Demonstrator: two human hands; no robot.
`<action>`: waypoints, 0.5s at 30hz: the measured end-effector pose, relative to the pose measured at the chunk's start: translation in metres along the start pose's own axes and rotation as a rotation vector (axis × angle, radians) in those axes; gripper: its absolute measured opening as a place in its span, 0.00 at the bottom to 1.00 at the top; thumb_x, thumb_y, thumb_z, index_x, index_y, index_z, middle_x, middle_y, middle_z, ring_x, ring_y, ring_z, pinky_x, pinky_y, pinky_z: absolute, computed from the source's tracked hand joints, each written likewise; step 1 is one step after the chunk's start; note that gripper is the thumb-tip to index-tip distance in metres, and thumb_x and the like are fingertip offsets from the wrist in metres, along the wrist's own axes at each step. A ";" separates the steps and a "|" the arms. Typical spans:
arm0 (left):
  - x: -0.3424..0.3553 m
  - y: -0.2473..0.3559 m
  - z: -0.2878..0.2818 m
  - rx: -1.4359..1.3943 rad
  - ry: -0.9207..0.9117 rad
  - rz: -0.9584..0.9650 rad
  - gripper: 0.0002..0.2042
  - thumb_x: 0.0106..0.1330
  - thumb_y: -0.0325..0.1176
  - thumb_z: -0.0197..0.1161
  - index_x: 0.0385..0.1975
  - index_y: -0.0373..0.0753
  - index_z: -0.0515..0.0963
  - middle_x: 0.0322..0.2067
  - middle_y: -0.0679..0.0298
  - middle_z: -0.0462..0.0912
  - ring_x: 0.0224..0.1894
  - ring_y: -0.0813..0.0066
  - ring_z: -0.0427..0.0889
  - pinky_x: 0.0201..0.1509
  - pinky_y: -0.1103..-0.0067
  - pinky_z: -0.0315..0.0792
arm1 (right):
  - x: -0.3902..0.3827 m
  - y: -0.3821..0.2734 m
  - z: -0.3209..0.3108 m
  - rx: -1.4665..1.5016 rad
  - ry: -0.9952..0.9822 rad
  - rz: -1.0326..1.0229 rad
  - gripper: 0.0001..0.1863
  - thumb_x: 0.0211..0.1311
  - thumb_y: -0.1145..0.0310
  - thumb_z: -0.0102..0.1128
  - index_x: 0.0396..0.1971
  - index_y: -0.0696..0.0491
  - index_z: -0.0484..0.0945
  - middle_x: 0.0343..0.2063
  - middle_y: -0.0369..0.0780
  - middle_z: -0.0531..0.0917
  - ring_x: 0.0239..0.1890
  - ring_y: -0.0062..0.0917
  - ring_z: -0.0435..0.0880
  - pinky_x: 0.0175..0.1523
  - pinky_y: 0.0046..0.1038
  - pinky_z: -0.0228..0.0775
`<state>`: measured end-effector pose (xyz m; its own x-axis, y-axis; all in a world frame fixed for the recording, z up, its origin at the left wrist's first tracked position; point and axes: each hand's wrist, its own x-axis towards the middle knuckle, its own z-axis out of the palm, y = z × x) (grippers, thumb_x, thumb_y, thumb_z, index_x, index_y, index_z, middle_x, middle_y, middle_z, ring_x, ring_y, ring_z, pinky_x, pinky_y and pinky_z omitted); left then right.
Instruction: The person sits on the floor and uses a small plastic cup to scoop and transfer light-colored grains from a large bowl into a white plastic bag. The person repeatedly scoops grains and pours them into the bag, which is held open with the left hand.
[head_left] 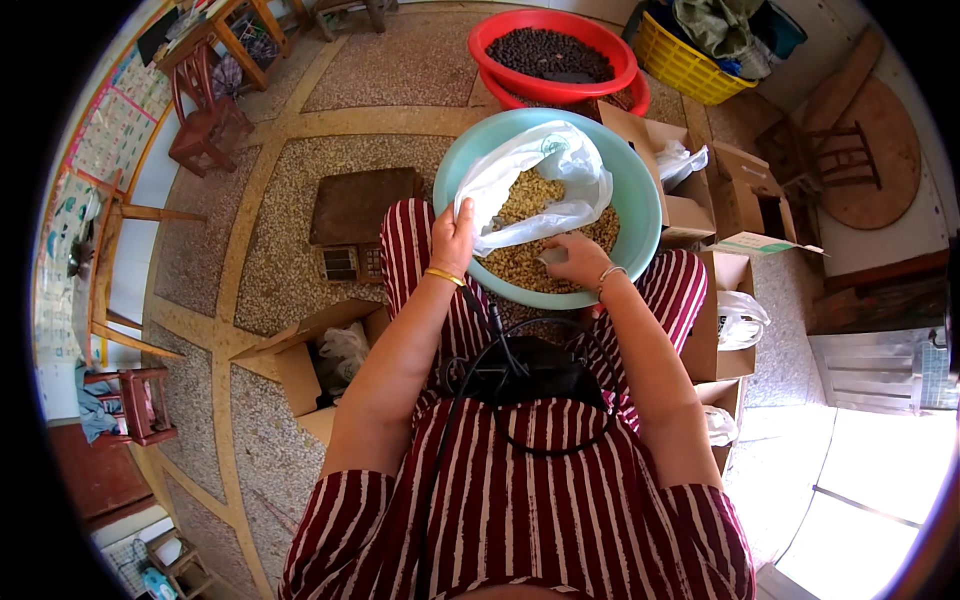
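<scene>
A pale turquoise basin (647, 205) sits at my knees, with light tan kernels (515, 268) spread in its bottom. A white translucent plastic bag (490, 195) lies open inside it, its mouth showing more tan kernels within. At the basin's left rim, my left hand (453, 238) is closed on the edge of the bag. My right hand (580, 262) is over the kernels on the near right side, fingers curled around a small pale cup-like scoop (552, 256), most of which the fingers hide.
Beyond the basin stands a red basin (625, 60) of dark round nuts, stacked on another red basin. Cardboard boxes (690, 210) with white bags line my right side; another box (300, 385) is at left. A low wooden stool (365, 200) and yellow basket (690, 65) stand nearby.
</scene>
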<state>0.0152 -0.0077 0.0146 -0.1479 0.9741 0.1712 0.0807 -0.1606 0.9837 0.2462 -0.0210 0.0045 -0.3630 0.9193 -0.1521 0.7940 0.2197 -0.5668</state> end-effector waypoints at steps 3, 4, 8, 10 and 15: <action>0.000 0.000 -0.001 0.004 -0.004 -0.049 0.20 0.64 0.48 0.48 0.32 0.32 0.74 0.19 0.71 0.69 0.23 0.83 0.66 0.28 0.83 0.64 | -0.003 -0.006 -0.022 0.289 -0.172 0.111 0.22 0.47 0.58 0.59 0.42 0.52 0.75 0.36 0.44 0.78 0.36 0.31 0.78 0.42 0.25 0.70; -0.001 0.001 -0.001 0.000 -0.008 -0.051 0.21 0.64 0.48 0.48 0.32 0.32 0.74 0.19 0.71 0.69 0.24 0.83 0.66 0.28 0.83 0.64 | -0.004 -0.004 -0.025 0.444 -0.192 0.163 0.23 0.48 0.58 0.60 0.44 0.53 0.74 0.35 0.43 0.78 0.34 0.28 0.79 0.39 0.23 0.70; 0.000 0.001 0.000 -0.012 -0.003 -0.029 0.21 0.64 0.48 0.48 0.33 0.32 0.74 0.20 0.70 0.69 0.24 0.83 0.66 0.29 0.83 0.64 | -0.010 -0.005 -0.042 0.811 -0.178 0.304 0.24 0.50 0.61 0.60 0.46 0.57 0.71 0.31 0.38 0.77 0.31 0.18 0.76 0.34 0.18 0.71; -0.001 -0.001 0.000 -0.014 0.011 -0.011 0.21 0.64 0.48 0.48 0.33 0.32 0.74 0.20 0.70 0.69 0.24 0.83 0.66 0.30 0.83 0.64 | -0.010 -0.007 -0.050 0.857 -0.125 0.298 0.24 0.50 0.62 0.60 0.46 0.58 0.71 0.30 0.37 0.77 0.31 0.16 0.76 0.32 0.18 0.70; 0.000 0.000 0.003 -0.013 0.028 0.022 0.21 0.64 0.48 0.48 0.34 0.32 0.73 0.21 0.69 0.70 0.25 0.81 0.66 0.31 0.83 0.64 | 0.010 -0.011 -0.060 0.729 0.100 0.167 0.24 0.49 0.62 0.61 0.46 0.57 0.71 0.30 0.38 0.79 0.30 0.20 0.78 0.33 0.20 0.70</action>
<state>0.0177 -0.0071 0.0141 -0.1740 0.9654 0.1941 0.0718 -0.1841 0.9803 0.2631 0.0053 0.0579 -0.1923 0.9544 -0.2284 0.2985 -0.1649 -0.9401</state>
